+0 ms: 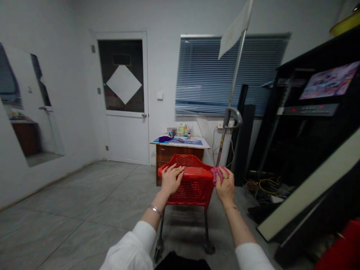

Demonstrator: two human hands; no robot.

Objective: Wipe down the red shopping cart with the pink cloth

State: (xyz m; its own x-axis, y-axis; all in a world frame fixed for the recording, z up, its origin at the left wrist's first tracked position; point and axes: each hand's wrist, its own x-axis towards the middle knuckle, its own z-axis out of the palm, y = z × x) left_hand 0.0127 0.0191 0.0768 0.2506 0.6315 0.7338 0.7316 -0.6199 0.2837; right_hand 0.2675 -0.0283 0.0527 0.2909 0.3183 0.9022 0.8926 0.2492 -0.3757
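Note:
A red plastic shopping cart [192,190] on metal legs with wheels stands straight in front of me. My left hand [172,180] rests on the left part of its handle, fingers laid over the top edge. At the handle's right end, my right hand [225,185] has its fingers wrapped round a pink cloth [218,174], which touches the cart's corner. The cart's basket is seen from behind, and its inside is mostly hidden.
Behind the cart is a brown cabinet [180,153] with bottles and a purple cloth [164,138] on top. A metal pole [235,69] rises at the right. A black rack [317,138], cables and a leaning board [312,191] stand further right. A white door [128,137] is at the back left.

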